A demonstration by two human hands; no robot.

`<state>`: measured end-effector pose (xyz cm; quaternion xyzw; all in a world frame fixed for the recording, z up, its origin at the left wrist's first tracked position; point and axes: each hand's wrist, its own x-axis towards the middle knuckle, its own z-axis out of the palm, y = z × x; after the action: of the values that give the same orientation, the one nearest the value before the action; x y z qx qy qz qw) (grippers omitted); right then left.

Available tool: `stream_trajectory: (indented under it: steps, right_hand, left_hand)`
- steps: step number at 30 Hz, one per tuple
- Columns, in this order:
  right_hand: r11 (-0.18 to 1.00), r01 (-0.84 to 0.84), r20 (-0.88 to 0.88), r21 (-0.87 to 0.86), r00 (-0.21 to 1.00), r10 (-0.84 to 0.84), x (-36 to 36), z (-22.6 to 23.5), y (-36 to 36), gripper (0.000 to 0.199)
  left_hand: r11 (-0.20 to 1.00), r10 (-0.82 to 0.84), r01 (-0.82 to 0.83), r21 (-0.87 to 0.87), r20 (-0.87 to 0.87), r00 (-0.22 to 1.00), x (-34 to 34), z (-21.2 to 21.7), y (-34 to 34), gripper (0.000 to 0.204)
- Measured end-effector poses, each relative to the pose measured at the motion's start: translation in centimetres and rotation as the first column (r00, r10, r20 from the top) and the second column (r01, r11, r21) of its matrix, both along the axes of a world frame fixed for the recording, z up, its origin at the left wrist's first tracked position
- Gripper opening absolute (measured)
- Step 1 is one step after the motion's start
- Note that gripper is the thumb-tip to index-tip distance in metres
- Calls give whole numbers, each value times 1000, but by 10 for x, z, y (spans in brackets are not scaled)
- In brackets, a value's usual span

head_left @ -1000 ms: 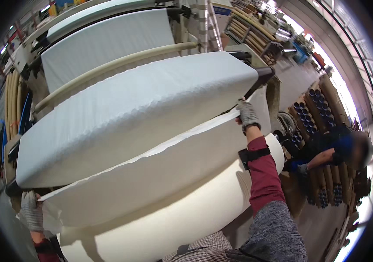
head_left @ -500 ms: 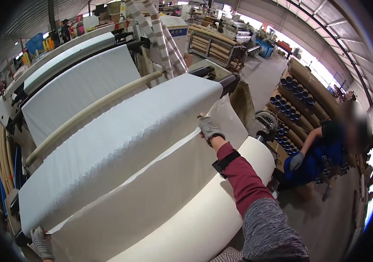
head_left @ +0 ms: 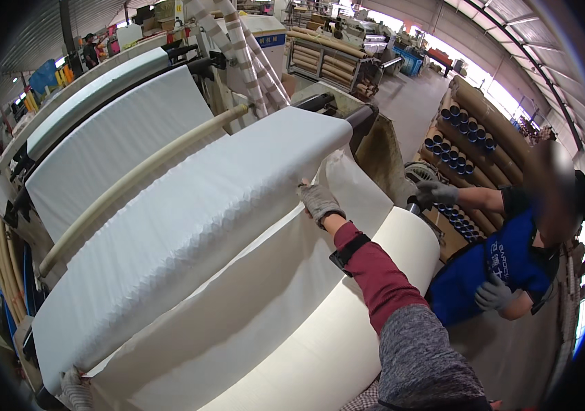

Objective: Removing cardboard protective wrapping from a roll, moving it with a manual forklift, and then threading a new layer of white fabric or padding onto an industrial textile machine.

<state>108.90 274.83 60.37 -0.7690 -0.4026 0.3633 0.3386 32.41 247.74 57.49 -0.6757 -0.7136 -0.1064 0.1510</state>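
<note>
A wide cream-white roll (head_left: 347,301) lies across the front, and a loose white sheet (head_left: 237,301) rises from it towards a bar draped with white material (head_left: 189,178). My right hand (head_left: 320,202), in a grey glove, grips the sheet's upper edge near its right end, fingers closed and pressed close to the draped material. Down at the far left, my left hand (head_left: 76,390), also gloved, pinches the sheet's left corner just under the draped bar; its fingertips are partly hidden. Between both hands the edge hangs in a shallow sag.
A co-worker in a blue apron (head_left: 484,267) stands at the right, one gloved hand (head_left: 436,193) by the roll's shaft end. Behind are stacked cardboard tubes (head_left: 470,147). A pale roller (head_left: 141,178) and a second white web (head_left: 128,127) lie beyond the draped bar.
The co-worker has moved in closer and raised one hand to the roll's shaft end. Both my hands keep their grip, and the sheet's edge sags more between them.
</note>
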Motion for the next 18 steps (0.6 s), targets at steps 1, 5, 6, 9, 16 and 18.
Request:
stream_trajectory:
  steps: [1, 5, 6, 9, 16, 18]
  right_hand:
    - [1000, -18, 15, -7, 1000, 18, -5, 4, 0, 44]
    - [999, -30, 28, 37, 999, 29, -1, -3, 6, 45]
    - [999, -37, 27, 26, 999, 37, -6, -8, 7, 45]
    - [982, -158, -47, 103, 985, 163, -16, -2, 7, 48]
    - [920, -356, -158, -163, 930, 331, 12, 18, -1, 49]
    - [876, -442, -259, -196, 884, 388, 17, 20, 1, 42]
  left_hand:
    - [1000, 16, -17, 20, 47, 999, -3, -2, -1, 18]
    - [984, 180, -171, -57, 291, 940, -36, -20, -1, 20]
    - [994, 108, -104, -37, 165, 980, -29, -13, -3, 21]
    - [997, 50, -49, -57, 13, 999, -6, 8, -8, 22]
    - [991, 122, -120, -51, 48, 991, 31, 20, 2, 17]
    - [984, 151, -152, -96, -18, 988, 35, 24, 5, 16]
